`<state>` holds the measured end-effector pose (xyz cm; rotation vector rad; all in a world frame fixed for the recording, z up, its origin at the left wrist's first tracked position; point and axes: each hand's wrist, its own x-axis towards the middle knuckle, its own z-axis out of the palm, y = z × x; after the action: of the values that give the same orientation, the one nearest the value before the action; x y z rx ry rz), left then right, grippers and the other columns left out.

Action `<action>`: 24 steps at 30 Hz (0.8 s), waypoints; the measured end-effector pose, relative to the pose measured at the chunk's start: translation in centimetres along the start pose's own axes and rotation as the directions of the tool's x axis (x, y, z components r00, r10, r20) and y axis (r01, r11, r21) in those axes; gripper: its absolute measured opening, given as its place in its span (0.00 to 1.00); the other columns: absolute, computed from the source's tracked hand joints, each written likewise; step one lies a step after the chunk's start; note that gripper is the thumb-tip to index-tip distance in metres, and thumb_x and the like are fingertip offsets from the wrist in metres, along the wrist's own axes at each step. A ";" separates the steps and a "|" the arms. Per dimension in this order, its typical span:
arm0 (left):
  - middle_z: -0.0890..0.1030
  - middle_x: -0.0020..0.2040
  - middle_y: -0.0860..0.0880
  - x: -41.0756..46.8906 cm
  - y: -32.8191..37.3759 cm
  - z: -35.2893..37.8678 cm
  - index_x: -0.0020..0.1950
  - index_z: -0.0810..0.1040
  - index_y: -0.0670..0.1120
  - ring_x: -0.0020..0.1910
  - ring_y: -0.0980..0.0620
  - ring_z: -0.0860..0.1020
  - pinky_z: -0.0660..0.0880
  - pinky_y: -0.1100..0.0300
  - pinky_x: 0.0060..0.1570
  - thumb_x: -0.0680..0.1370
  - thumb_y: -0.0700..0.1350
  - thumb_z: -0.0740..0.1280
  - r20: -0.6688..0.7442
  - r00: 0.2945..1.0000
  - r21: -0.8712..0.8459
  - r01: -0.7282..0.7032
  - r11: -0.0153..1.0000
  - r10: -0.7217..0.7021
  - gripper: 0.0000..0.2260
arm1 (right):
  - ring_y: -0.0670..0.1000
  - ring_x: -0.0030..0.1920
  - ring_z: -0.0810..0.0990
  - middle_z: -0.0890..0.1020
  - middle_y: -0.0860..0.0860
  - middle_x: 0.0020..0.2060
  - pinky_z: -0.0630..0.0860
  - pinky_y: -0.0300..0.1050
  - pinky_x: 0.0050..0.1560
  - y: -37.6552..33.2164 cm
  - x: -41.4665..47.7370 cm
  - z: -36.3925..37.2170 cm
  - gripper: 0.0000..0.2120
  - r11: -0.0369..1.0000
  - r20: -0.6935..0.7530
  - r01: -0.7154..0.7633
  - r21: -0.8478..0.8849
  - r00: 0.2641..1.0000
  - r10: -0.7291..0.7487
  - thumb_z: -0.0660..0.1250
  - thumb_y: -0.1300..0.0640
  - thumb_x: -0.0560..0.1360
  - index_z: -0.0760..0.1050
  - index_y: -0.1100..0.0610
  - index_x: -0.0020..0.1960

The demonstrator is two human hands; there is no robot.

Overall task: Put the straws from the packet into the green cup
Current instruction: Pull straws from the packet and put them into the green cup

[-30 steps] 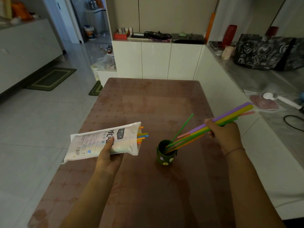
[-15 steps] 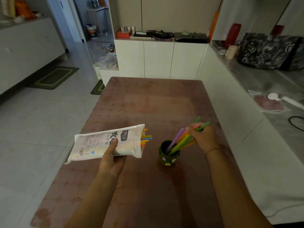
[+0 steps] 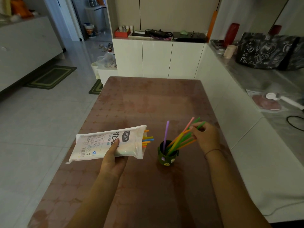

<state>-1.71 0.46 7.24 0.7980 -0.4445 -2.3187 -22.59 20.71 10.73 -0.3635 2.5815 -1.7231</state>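
The small green cup (image 3: 167, 158) stands on the brown table (image 3: 148, 102), right of centre. Several coloured straws (image 3: 179, 141) lean in it toward the right; a purple one (image 3: 165, 137) stands nearly upright, apart from the rest. My right hand (image 3: 205, 137) is just right of the cup, fingertips touching the upper ends of the leaning straws. My left hand (image 3: 113, 157) holds the white straw packet (image 3: 107, 143) level above the table, left of the cup. Orange, green and blue straw ends (image 3: 148, 139) poke out of its open right end.
A white counter (image 3: 246, 83) runs along the table's right side, bearing a black patterned bag (image 3: 269, 50), a red bottle (image 3: 231, 34), a beige cup (image 3: 229, 51) and a white-handled tool (image 3: 284, 100). White cabinets (image 3: 158, 58) stand behind the table. Tiled floor with green mats (image 3: 51, 77) lies to the left.
My right hand has lowered a bundle of straws into the cup and loosened its hold. The purple straw has fallen upright, away from the bundle. The packet hand has stayed put.
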 end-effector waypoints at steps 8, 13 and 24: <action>0.83 0.52 0.46 -0.1 -0.2 0.1 0.58 0.73 0.50 0.50 0.46 0.84 0.82 0.45 0.44 0.76 0.36 0.66 0.007 1.000 -0.011 0.002 1.000 -0.002 0.13 | 0.41 0.23 0.78 0.78 0.53 0.30 0.78 0.37 0.28 -0.6 -0.1 0.0 0.04 0.999 0.066 -0.021 0.045 0.998 0.018 0.71 0.62 0.70 0.77 0.60 0.44; 0.85 0.49 0.46 -0.1 -0.1 0.0 0.58 0.73 0.50 0.51 0.46 0.83 0.81 0.45 0.45 0.76 0.36 0.66 0.017 1.000 -0.003 0.003 1.000 -0.003 0.14 | 0.37 0.24 0.78 0.79 0.52 0.29 0.75 0.29 0.28 -1.1 0.2 -0.8 0.05 0.997 -0.073 0.074 0.036 0.995 -0.071 0.65 0.63 0.73 0.78 0.55 0.43; 0.81 0.56 0.45 -1.0 -0.1 1.4 0.58 0.73 0.51 0.56 0.44 0.80 0.82 0.47 0.43 0.77 0.37 0.65 0.044 0.999 0.048 -0.009 0.999 0.007 0.13 | 0.55 0.38 0.78 0.82 0.58 0.44 0.70 0.41 0.41 -2.1 -0.8 -1.3 0.11 0.986 -0.112 0.080 -0.146 0.989 -0.097 0.68 0.61 0.72 0.80 0.59 0.53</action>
<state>-2.04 1.37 8.62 0.7675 -0.5235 -2.3298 -21.62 21.28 13.10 -0.3965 2.8232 -1.6404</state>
